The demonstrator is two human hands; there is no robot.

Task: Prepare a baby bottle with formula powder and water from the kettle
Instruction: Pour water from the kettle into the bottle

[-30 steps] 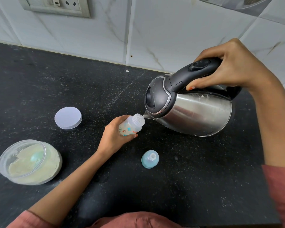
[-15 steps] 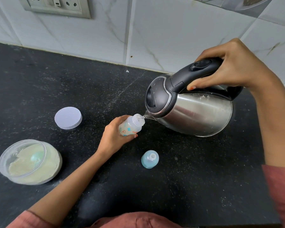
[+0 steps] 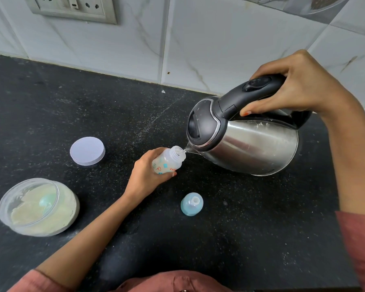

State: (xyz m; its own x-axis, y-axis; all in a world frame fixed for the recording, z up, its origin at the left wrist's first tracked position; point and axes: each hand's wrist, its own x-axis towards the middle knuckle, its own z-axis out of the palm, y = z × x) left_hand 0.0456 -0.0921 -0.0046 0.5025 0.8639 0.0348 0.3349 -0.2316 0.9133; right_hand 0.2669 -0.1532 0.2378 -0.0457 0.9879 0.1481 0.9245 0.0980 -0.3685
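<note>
Hardly anything has shifted over the last second: kettle and bottle hold the same pose, spout to mouth.

At the near left of the black worktop [image 3: 51, 98] sits an open clear tub [image 3: 72, 208] of pale formula powder, with a teal scoop [image 3: 47, 202] lying in it. Its round white lid [image 3: 87, 151] lies flat a little farther back and to the right, apart from the tub.

Near the middle, the left hand [image 3: 143, 175] wraps fingers and thumb around the lower part of the small printed baby bottle [image 3: 167, 162], which is uncapped and tipped to the right. Nearer the person, the blue teat cap [image 3: 191, 204] stands alone on the worktop.

On the right, the steel kettle [image 3: 251, 144] is tipped down to the left, lid closed, its spout tip right at the bottle's open mouth. The right hand [image 3: 299, 87] grips the kettle's black handle from above, fingers curled under it.

A switch socket [image 3: 72, 7] is set in the tiled wall at far left.
</note>
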